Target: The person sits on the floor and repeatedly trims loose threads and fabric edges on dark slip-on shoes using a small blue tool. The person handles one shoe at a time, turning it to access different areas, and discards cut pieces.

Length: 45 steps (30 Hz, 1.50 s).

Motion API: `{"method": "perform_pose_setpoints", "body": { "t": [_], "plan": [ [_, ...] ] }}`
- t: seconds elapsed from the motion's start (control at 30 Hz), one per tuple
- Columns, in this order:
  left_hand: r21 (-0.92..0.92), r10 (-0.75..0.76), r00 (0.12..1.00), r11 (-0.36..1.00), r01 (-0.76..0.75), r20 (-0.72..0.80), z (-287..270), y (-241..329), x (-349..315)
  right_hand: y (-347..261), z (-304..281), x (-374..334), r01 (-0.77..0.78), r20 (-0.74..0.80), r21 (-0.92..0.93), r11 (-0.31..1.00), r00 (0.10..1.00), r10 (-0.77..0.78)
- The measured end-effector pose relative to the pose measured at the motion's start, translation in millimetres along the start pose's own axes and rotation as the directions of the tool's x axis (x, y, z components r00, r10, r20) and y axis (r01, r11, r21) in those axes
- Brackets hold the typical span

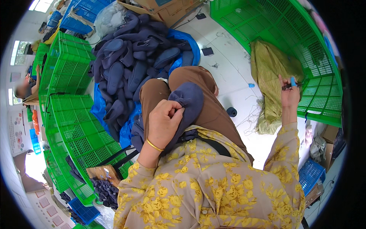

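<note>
On my lap lies a navy fabric slipper (193,100), its rounded end resting over my thigh. My left hand (163,119) is closed, thumb and fingers pinching the slipper's edge; a yellow bangle circles that wrist. Out to the right, away from the slipper, my right hand (290,93) is closed around a small dark tool (286,87) that looks like thread snips. A blue cover sits on one of its fingers. Behind that hand is an olive woven sack (272,72). A large heap of similar navy slippers (124,63) spreads over blue sheeting (194,47) beyond my knees.
Green plastic crates (78,122) line the left, and another green crate (316,49) stands at the far right. A dark thread spool (231,112) and loose threads lie on the pale floor. Cardboard boxes (175,13) are at the back. A person (28,89) sits at far left.
</note>
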<state>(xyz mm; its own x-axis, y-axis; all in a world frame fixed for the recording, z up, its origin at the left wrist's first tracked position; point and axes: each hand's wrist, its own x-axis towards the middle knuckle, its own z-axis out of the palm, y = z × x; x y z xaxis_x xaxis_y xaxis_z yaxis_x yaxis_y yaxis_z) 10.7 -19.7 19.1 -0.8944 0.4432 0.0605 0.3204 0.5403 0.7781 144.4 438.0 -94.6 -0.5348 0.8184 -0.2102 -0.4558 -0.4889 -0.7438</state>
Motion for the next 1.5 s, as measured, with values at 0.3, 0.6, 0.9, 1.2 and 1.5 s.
{"method": "perform_pose_setpoints", "body": {
  "t": [0.3,0.6,0.9,1.2,1.5],
  "plan": [
    [0.092,0.26,0.965,0.962,-0.259,-0.008,3.0,-5.8,6.1,-29.4,-8.5,-10.6,0.024,0.088,-0.051,0.998,0.996,-0.02],
    [0.492,0.47,0.872,0.731,-0.472,0.137,9.1,0.9,14.3,-139.8,36.5,-19.4,0.34,0.244,-0.209,0.917,0.926,-0.288],
    [0.213,0.257,0.966,0.943,-0.254,0.016,10.1,-8.6,10.9,-65.1,110.7,-89.7,0.563,0.519,-0.812,0.156,0.817,-0.252],
    [-0.183,-0.125,0.967,0.969,0.167,0.222,-3.3,-20.3,12.9,88.5,192.1,-204.1,0.903,0.819,-0.409,0.133,0.299,0.491],
    [-0.243,-0.183,0.947,0.937,0.249,0.266,-2.6,-23.2,10.6,101.0,199.7,-208.8,0.948,0.832,-0.317,-0.042,0.299,0.468]
  ]
}}
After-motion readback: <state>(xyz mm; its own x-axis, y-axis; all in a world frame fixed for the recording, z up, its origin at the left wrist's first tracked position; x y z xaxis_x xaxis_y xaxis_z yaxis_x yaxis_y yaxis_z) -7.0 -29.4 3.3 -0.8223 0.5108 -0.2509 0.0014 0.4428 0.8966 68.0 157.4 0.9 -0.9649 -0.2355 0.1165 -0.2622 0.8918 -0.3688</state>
